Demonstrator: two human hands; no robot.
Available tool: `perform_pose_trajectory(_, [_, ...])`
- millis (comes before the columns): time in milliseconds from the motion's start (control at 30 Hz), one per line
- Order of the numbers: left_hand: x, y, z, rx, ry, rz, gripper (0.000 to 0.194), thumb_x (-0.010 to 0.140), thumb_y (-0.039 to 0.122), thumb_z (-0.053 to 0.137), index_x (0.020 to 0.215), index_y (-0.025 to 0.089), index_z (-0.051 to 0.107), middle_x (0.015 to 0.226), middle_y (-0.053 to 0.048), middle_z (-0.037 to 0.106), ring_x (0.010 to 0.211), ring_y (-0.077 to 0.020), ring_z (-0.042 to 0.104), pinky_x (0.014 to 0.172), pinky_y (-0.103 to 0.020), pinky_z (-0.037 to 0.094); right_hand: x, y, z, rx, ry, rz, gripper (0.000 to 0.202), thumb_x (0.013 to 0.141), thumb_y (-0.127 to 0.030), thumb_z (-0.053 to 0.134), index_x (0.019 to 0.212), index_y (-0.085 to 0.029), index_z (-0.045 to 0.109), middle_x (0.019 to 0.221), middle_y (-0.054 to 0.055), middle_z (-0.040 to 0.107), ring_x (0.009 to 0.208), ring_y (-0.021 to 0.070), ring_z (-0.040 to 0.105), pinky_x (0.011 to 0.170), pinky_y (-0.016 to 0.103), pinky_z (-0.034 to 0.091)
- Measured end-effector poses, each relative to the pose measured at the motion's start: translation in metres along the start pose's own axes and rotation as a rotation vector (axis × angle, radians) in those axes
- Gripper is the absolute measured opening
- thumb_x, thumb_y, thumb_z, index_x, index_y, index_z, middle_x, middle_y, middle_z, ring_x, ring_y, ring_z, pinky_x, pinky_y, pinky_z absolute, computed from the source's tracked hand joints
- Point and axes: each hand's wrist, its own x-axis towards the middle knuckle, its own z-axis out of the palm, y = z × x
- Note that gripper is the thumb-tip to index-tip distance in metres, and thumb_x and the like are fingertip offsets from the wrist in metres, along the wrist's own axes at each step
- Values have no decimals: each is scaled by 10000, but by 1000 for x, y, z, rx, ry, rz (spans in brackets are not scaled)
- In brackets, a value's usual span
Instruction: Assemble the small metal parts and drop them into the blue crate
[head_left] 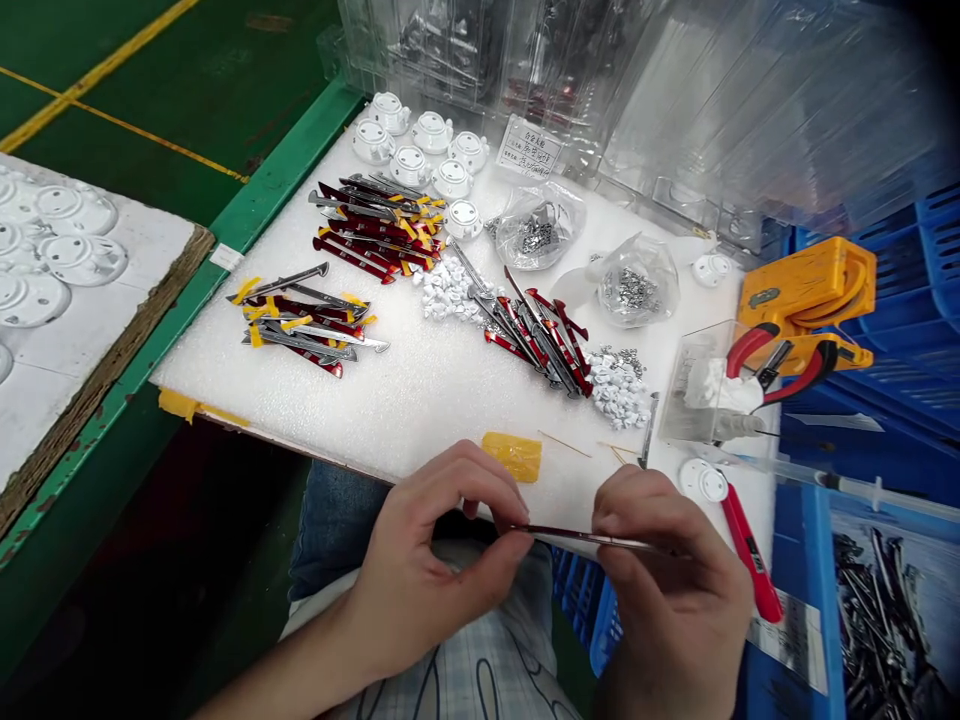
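My left hand (442,565) pinches the left end of a thin dark red strip (566,534) between thumb and fingertips. The strip's right part, which looks silvery, is pinched by my right hand (671,575), whose fingers cover that end. It is held roughly level, seen edge-on, above the front edge of the white foam mat (427,400). Just beyond my hands lie a yellow tape piece (512,456) and several thin sticks (564,443). Similar red and silver strips (544,335) form a pile farther back, beside small white parts (619,388).
Taped strips (379,225) lie at left, near white round parts (433,131). Bags of small metal pieces (637,285) stand behind. At right are a yellow tape dispenser (806,290), pliers (814,372), a syringe (862,487), a red-handled cutter (754,550) and a blue crate (821,560).
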Motion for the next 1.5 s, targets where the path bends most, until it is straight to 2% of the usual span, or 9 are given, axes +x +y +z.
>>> perform_pose_trajectory(133, [-5, -6, 0, 87, -87, -30, 147, 906, 73, 738, 939, 216, 733, 865, -18, 792, 774, -167, 744, 708, -260, 600, 6, -2, 5, -2, -44, 13, 66, 972, -208, 774, 983, -268, 747, 818, 0, 657, 773, 175, 590, 647, 299, 474])
perform_pose_trajectory(300, [-6, -5, 1, 65, -57, 35, 80, 988, 156, 777, 968, 233, 761, 864, -9, 826, 726, -155, 756, 667, -244, 618, 9, -7, 14, -32, -125, 17, 80, 972, -212, 783, 990, -279, 744, 824, -10, 651, 755, 161, 588, 597, 284, 452])
perform_pose_trajectory(533, [-4, -4, -1, 124, 29, 99, 120, 963, 124, 791, 951, 241, 769, 819, 1, 803, 703, -153, 752, 661, -241, 637, 5, -9, 11, -21, -47, -13, 81, 979, -248, 777, 1052, -278, 760, 845, 1, 667, 767, 175, 608, 626, 309, 488])
perform_pose_trajectory(967, [-5, -4, -4, 185, -23, 151, 86, 995, 145, 770, 991, 226, 742, 866, 5, 777, 759, -129, 758, 702, -204, 636, 4, -11, 13, 5, -11, -60, 14, 1008, -249, 739, 1010, -262, 743, 816, 8, 654, 777, 181, 615, 661, 318, 515])
perform_pose_trajectory(1100, [-2, -1, -7, 192, -162, 173, 70, 983, 215, 809, 947, 223, 750, 891, -9, 781, 731, -133, 751, 666, -204, 625, 7, -11, 18, 250, -49, 73, 117, 1070, -371, 658, 1006, -274, 669, 846, 4, 669, 816, 173, 651, 720, 300, 559])
perform_pose_trajectory(1200, [1, -1, -10, 147, -130, 134, 53, 1005, 277, 794, 986, 237, 764, 908, -14, 770, 770, -147, 737, 698, -227, 631, 10, -9, 21, 460, -139, 224, 172, 1058, -428, 678, 987, -274, 654, 712, -42, 583, 654, 138, 603, 616, 256, 529])
perform_pose_trajectory(1267, [3, -1, -11, 99, -92, 106, 93, 1022, 309, 775, 1095, 252, 785, 953, -27, 764, 821, -160, 728, 737, -247, 638, 11, -7, 21, 570, -233, 359, 228, 1020, -464, 735, 950, -259, 667, 662, -66, 527, 511, 99, 489, 490, 223, 434])
perform_pose_trajectory(1367, [7, -1, -12, 76, -133, 103, 128, 1012, 254, 784, 1134, 277, 817, 991, -31, 761, 832, -156, 719, 726, -245, 628, 11, -4, 21, 729, -343, 556, 271, 967, -465, 808, 935, -239, 662, 645, -87, 514, 404, 38, 287, 392, 190, 267])
perform_pose_trajectory(1500, [11, 0, -12, 84, -153, 103, 130, 966, 135, 807, 939, 259, 835, 959, -15, 750, 784, -128, 704, 682, -216, 602, 12, -4, 22, 879, -363, 719, 318, 916, -454, 867, 956, -244, 632, 643, -98, 523, 399, 12, 284, 400, 145, 263])
